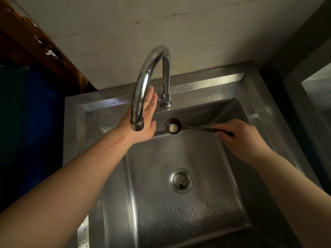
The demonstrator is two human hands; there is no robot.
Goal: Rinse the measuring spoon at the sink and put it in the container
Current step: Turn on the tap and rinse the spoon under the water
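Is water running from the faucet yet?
No, nothing falls from the faucet; the spoon is held beside the spout, over the sink.

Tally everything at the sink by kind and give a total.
Hands: 2, left hand and right hand
Measuring spoons: 1
Faucets: 1
Sinks: 1
Drain strainers: 1
Total: 6

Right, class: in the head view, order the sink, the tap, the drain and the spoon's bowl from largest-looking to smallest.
1. sink
2. tap, though it is nearer the camera, so it looks bigger than it really is
3. drain
4. spoon bowl, held in the right hand, only slightly smaller-looking than the drain
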